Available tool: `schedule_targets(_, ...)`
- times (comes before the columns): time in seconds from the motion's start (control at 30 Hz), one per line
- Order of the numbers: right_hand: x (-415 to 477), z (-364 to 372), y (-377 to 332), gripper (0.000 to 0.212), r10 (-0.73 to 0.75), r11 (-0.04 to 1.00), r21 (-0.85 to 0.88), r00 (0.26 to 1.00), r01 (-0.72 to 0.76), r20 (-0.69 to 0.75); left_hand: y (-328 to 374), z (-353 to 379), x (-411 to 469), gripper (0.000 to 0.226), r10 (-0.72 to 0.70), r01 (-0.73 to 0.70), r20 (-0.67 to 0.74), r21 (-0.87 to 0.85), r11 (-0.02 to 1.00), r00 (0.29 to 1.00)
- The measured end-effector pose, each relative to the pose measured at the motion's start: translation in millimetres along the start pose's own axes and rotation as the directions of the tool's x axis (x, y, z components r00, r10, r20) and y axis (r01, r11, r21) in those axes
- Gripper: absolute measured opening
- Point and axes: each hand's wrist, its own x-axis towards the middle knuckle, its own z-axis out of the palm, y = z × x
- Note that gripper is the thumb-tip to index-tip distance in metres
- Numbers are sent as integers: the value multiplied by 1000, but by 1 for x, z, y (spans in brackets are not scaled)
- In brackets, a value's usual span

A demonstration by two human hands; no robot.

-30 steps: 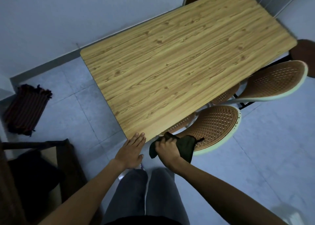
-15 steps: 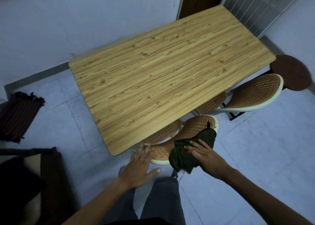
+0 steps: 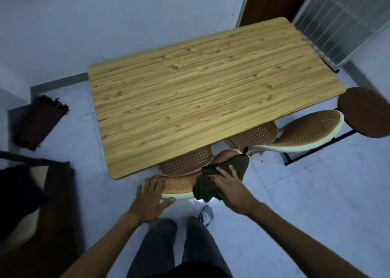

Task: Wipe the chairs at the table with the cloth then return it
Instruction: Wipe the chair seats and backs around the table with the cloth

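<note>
right hand (image 3: 230,188) presses crumpled cloth (image 3: 219,177) on perforated chair (image 3: 179,185).

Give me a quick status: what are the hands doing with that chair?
Right hand pressing the dark cloth flat on the near chair. Left hand open, bracing the chair's rim. Far chair untouched. Nothing in the way.
</note>
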Motion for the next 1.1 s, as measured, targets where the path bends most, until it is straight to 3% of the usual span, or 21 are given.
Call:
schedule_targets(0.13,15,27,-47,41,-18,998,52,997,22,-79,5,2,6,110,32,-32,61,-11,999,998)
schedule_targets(0.27,34,38,-74,50,-2,1000,21,995,4,-103,-1,-7,2,104,43,-42,48,-29,999,998)
schedule_targets(0.43,31,36,-51,67,-86,982,-166,996,87,11,5,-5,1,111,36,-34,48,-42,999,998)
schedule_targets(0.67,19,17,10,53,-308,938,-176,951,299,-28,7,-5,-1,117,-39,43,85,-42,998,996)
schedule_targets(0.83,13,-8,74,51,-370,929,25,929,369,19,8,-8,0,124,-94,103,155,-57,993,984)
schedule_targets(0.93,13,-19,122,49,-347,934,119,935,337,78,10,-10,-2,125,-134,138,196,-8,990,971)
schedule_targets(1.03,21,-32,161,52,-262,905,381,954,192,143,23,-6,-2,118,-140,130,172,63,989,975)
schedule_targets(1.1,29,-41,170,54,-182,801,599,952,-2,246,44,4,-1,113,-141,135,114,62,989,983)
